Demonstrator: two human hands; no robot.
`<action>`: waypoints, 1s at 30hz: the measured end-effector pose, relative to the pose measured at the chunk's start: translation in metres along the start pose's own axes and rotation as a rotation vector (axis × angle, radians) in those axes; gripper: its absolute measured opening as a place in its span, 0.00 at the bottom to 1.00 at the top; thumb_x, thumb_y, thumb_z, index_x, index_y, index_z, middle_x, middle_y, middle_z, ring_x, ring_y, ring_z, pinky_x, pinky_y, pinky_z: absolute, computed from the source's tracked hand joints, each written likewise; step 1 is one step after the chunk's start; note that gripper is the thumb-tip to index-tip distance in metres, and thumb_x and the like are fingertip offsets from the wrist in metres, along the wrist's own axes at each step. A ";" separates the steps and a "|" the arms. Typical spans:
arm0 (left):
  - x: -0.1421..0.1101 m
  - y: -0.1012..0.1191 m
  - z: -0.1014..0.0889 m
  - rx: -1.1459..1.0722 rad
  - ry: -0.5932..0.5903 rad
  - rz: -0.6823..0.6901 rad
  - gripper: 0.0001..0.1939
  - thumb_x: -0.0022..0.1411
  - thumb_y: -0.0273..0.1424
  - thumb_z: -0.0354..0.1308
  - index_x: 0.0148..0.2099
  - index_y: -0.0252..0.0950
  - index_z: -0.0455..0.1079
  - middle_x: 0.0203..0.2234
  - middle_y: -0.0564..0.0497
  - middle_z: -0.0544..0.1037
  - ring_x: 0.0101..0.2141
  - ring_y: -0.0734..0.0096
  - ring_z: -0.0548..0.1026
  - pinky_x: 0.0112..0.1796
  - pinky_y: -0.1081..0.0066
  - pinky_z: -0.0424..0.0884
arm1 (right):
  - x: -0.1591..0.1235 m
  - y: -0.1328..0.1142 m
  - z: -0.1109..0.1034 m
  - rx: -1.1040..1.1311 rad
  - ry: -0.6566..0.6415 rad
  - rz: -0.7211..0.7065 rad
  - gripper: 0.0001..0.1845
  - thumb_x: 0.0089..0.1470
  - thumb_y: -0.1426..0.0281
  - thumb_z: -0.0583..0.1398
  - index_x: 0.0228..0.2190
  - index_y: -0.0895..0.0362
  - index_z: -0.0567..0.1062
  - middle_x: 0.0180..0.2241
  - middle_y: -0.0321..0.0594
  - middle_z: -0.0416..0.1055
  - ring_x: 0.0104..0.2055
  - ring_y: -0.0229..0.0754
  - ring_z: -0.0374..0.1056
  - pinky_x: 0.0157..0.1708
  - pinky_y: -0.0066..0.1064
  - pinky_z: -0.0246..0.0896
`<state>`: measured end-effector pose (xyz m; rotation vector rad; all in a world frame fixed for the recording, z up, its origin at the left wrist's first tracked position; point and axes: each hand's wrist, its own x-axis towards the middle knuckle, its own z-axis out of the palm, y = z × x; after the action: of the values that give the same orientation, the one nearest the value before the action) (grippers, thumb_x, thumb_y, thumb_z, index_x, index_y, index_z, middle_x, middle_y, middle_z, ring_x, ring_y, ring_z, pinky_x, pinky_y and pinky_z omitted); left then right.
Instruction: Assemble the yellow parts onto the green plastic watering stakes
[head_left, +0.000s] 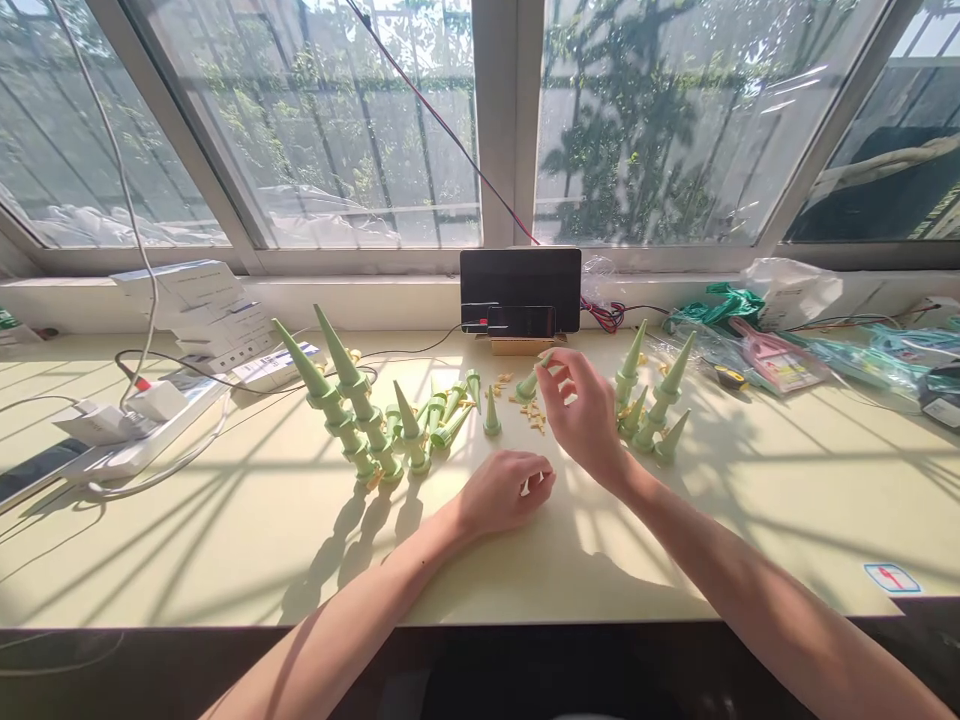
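Observation:
With its thumb and fingertips, my right hand [581, 405] pinches the tip of a small green cone [528, 386] with a flared base. The cone leans above or on the table; I cannot tell which. My left hand [508, 488] rests on the table with its fingers curled, and nothing shows in it. Just beyond it stands another green cone [491, 415]. Small yellowish pieces [534, 416] lie scattered by the right hand. Left of the hands, tall stacked green cones [349, 375] stand beside loose green pieces [448, 410]. More stacked cones [664, 395] stand to the right.
A tablet [520, 285] with a phone [521, 322] in front stands by the window. At left are a white power strip [161, 425], cables and a folded carton [191, 310]. Plastic bags [776, 355] and a black-yellow tool [729, 377] lie at right.

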<state>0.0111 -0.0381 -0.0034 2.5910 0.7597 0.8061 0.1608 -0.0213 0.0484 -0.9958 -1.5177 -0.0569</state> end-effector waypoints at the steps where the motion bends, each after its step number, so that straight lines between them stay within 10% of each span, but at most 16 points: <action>1: 0.000 0.001 0.000 0.011 -0.002 0.005 0.14 0.67 0.29 0.49 0.30 0.36 0.70 0.21 0.53 0.71 0.21 0.76 0.66 0.25 0.74 0.61 | 0.006 -0.003 0.002 0.015 -0.010 -0.014 0.08 0.66 0.64 0.54 0.40 0.55 0.70 0.35 0.41 0.73 0.29 0.36 0.67 0.24 0.26 0.62; 30: -0.001 0.004 -0.001 0.018 -0.033 -0.003 0.14 0.66 0.28 0.49 0.30 0.37 0.71 0.18 0.54 0.69 0.21 0.74 0.65 0.26 0.73 0.59 | 0.094 -0.089 0.089 0.273 -0.504 -0.285 0.07 0.62 0.79 0.55 0.34 0.56 0.63 0.33 0.35 0.71 0.34 0.35 0.69 0.39 0.29 0.60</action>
<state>0.0113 -0.0420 -0.0006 2.6120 0.7642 0.7571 0.0492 0.0241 0.1491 -0.5903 -2.0580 0.2097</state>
